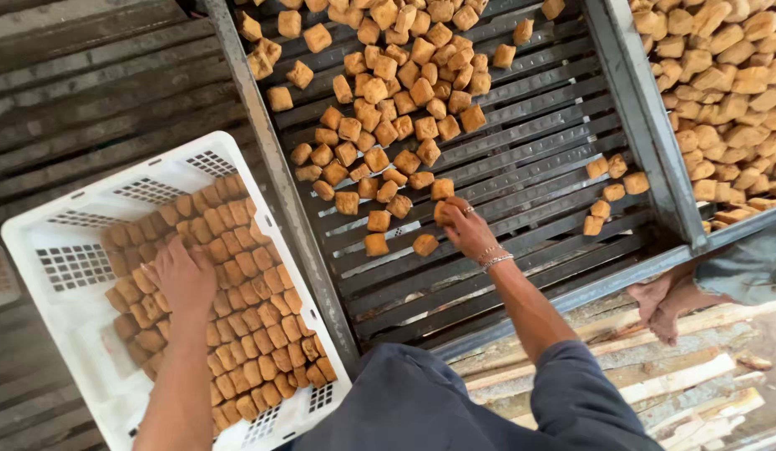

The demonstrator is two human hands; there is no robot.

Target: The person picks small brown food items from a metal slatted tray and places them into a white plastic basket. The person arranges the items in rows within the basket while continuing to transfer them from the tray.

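Fingers of the right hand [467, 227] grasp a fried cube [443, 212]; left hand [181, 276], released, presses rows in the white crate [87, 221].

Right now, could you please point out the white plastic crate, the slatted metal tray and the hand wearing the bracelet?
white plastic crate [70, 219]: head view, bare rim.
slatted metal tray [538, 159]: head view, bare slats.
right hand [467, 230]: head view, back of hand.

Golden-brown fried cubes [386, 125] scattered on slats, packed rows [237, 301] in crate.

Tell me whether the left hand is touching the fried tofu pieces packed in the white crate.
Touching. The head view shows the left hand lying flat, palm down, on the rows of fried tofu pieces in the white crate, no gap visible beneath it.
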